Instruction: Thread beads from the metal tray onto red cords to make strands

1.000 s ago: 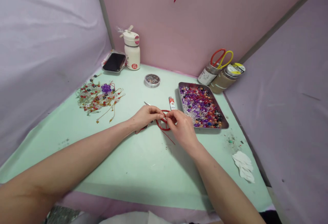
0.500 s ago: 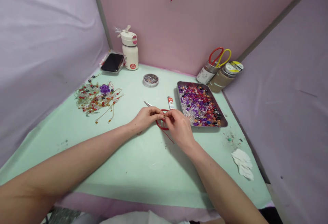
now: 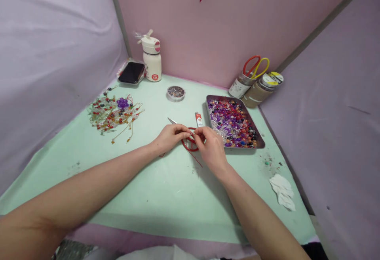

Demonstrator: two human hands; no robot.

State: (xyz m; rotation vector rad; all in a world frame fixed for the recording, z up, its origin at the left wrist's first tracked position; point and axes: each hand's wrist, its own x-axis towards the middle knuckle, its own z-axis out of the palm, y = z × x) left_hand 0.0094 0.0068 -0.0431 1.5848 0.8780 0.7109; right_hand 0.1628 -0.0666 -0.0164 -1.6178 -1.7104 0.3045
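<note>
In the middle of the table, my left hand [image 3: 170, 137] and my right hand [image 3: 212, 147] are almost fingertip to fingertip, each in a pinch. A thin red cord [image 3: 196, 159] runs out from below the fingers onto the table; the small part between the fingertips is mostly hidden. Directly beneath my hands lie scissors with red handles [image 3: 190, 149], their pointed blade [image 3: 171, 121] showing beyond my left fingers. A red and white lighter [image 3: 198, 119] lies just past my right fingers. Near my left wrist a short loop of red cord shows.
A metal tray [image 3: 262, 146] of mixed beads stands on the right. Beaded strings [image 3: 117, 113] are heaped at the left. Farther back are a round clear case [image 3: 175, 93], a white bottle [image 3: 152, 66], a phone [image 3: 131, 73] and jars [image 3: 257, 93]. A crumpled tissue [image 3: 282, 192] lies right.
My right fingertips have shifted slightly away from my left ones, and more of the scissor handles shows between them. Both hands keep their pinch. The whole view has shifted a little.
</note>
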